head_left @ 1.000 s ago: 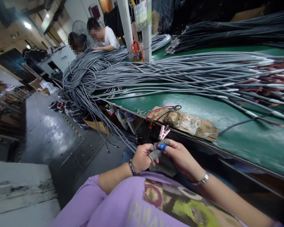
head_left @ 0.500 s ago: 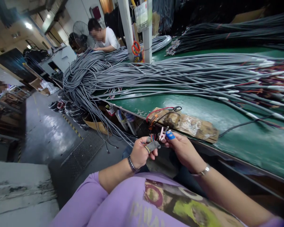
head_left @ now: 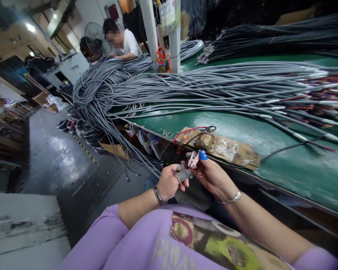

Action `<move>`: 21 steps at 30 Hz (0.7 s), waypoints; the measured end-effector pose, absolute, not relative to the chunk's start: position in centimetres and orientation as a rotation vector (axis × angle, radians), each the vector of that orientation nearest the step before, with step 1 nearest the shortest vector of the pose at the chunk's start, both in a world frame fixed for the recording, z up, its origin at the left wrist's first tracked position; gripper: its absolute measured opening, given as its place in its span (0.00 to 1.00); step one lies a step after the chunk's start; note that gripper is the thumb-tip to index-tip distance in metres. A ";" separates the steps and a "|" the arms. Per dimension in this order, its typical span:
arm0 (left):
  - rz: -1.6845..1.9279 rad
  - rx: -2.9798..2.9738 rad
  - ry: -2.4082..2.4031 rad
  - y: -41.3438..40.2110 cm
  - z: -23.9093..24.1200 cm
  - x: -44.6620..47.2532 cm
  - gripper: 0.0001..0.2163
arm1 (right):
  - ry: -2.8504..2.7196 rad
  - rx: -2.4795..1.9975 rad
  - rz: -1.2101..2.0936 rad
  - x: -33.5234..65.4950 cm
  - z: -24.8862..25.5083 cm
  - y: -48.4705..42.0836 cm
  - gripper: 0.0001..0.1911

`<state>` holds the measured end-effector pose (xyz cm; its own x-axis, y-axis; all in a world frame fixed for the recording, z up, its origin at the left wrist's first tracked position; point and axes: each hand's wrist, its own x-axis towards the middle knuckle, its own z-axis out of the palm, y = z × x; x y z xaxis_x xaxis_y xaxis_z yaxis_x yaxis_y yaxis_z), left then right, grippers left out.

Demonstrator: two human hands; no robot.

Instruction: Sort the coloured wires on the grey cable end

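Observation:
My left hand (head_left: 171,183), with grey covers on some fingertips, is closed around a bunch of thin coloured wires (head_left: 183,165) whose ends stick up between thumb and finger. My right hand (head_left: 212,174) has a blue wrap on its thumb and pinches a small pale pink clip-like tool (head_left: 193,160). The tool is beside the wire ends; I cannot tell whether it touches them. A few tiny light specks show just under it. Both hands are in front of the table edge, near a worn wooden block (head_left: 228,148).
Long grey cables (head_left: 171,88) lie across the green table (head_left: 157,122), and some hang over its near left edge. Dark cable bundles (head_left: 284,37) lie at the back. Orange-handled scissors (head_left: 160,55) are at a white post (head_left: 174,52). A co-worker (head_left: 129,45) sits at the back left.
My right hand has turned and shifted slightly left, bringing the pink tool up closer beside the wire ends. My left hand has barely moved.

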<state>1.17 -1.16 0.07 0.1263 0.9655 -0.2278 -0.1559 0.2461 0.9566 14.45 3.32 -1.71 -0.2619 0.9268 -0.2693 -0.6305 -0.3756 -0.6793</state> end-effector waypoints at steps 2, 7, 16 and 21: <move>1.036 0.959 1.111 -1.2 -0.2 1.1 0.19 | -0.535 -0.793 1.844 14.5 -1.8 3.2 0.21; 1.043 0.964 1.102 -1.5 -0.5 0.9 0.18 | -0.573 -0.792 1.913 14.7 -1.6 2.9 0.24; 1.094 0.981 1.112 -2.4 -1.0 0.1 0.17 | -0.699 -0.816 2.038 16.4 -2.6 1.4 0.26; 1.117 1.028 1.132 -2.5 -1.4 0.0 0.18 | -1.056 -0.923 1.841 16.7 -2.3 0.1 0.21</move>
